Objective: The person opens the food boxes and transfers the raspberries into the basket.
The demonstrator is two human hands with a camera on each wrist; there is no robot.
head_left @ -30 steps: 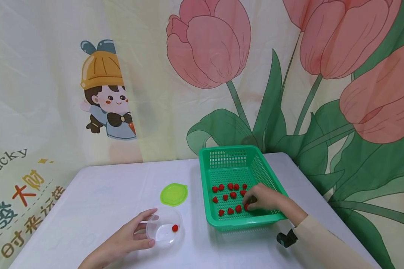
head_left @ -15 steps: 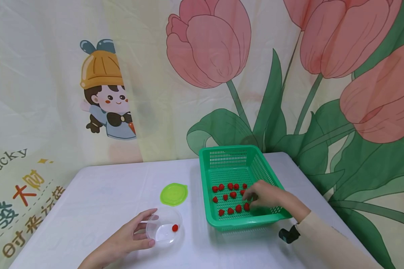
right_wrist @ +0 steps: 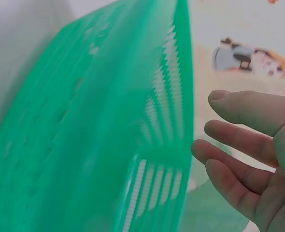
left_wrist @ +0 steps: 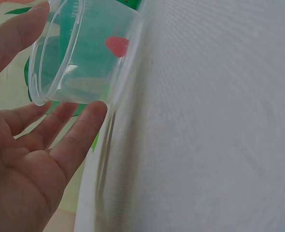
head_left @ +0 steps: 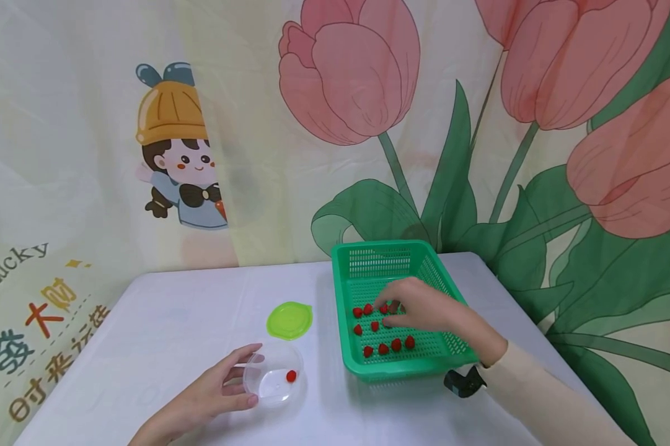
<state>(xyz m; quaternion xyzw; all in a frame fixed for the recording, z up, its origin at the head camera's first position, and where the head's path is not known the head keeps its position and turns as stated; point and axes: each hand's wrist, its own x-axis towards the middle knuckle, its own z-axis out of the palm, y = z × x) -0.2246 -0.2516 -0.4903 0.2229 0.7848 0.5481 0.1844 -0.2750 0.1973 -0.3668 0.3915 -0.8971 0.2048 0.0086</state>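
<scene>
At the table's front, my left hand [head_left: 214, 393] holds a clear plastic cup [head_left: 260, 389] by its side, thumb on one side and fingers on the other. One small red strawberry [head_left: 291, 376] lies at the bottom of the cup, and the left wrist view shows it through the wall. My right hand [head_left: 424, 306] hovers inside the green basket [head_left: 401, 373] with thumb and fingers apart. Several strawberries [head_left: 396, 345] lie in loose rows on the basket's floor; the hand hides some at the back right. In the right wrist view nothing shows between the fingers.
A lime-green lid [head_left: 289, 320] lies flat on the white table [head_left: 201, 322], behind the cup. A black wrist camera [head_left: 464, 382] sits under the right sleeve by the basket's front right corner. A printed curtain [head_left: 256, 124] hangs behind the table.
My right hand has let go of the front row's rightmost strawberry, which stays in the basket, and moved left and toward the back over the other rows. The left hand keeps its place.
</scene>
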